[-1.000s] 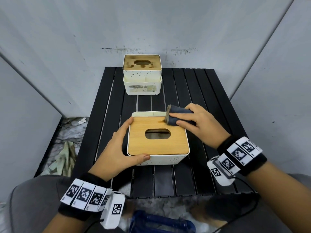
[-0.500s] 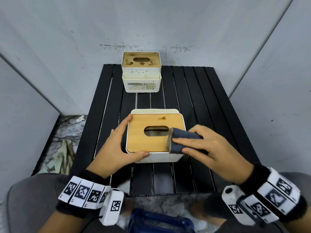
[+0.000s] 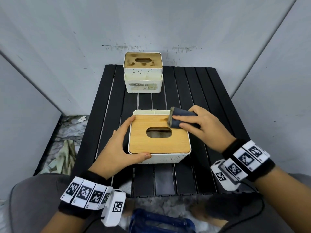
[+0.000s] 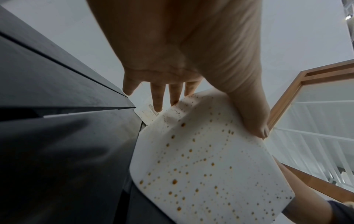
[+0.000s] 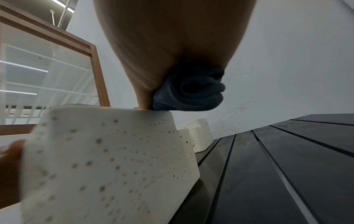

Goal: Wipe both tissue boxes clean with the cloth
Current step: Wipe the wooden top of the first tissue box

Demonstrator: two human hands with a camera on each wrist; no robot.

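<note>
Hands, head view: I see the left hand (image 3: 117, 145) clasping the near tissue box (image 3: 159, 140) at its left side, thumb on the front wall; the right hand (image 3: 203, 128) grasps the rolled dark cloth (image 3: 181, 118) on the wooden lid's far right corner.
Far box, head view: 2nd tissue box (image 3: 143, 73) sits at the back edge of the black slatted table (image 3: 210, 101), lid stained.
Left wrist view: fingers (image 4: 158, 97) spread along the box's side, thumb pressed on the speckled wall.
Right wrist view: cloth bunched under the palm, touching the box's top edge.
</note>
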